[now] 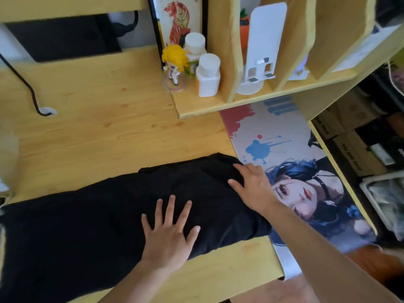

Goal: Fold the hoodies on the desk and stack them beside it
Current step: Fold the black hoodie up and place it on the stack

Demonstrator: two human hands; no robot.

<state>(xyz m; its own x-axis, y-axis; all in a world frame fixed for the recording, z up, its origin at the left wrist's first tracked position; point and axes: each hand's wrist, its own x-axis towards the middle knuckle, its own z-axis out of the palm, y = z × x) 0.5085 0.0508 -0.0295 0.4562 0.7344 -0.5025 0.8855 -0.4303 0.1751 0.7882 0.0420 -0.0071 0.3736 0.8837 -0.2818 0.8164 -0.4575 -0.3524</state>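
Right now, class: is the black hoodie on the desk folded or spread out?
Partly folded, it seems: the black hoodie lies as a thick bundle, left hand flat on it, right hand at its edge. Layers cannot be told.

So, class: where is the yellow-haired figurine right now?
In the head view, the yellow-haired figurine stands upright at the desk's back, immediately left of two white bottles.

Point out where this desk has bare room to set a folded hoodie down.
Bare wood lies between the black hoodie, the cable and the figurine. A strip is free in front of the left hand. The shelf corner with the white bottles is crowded.
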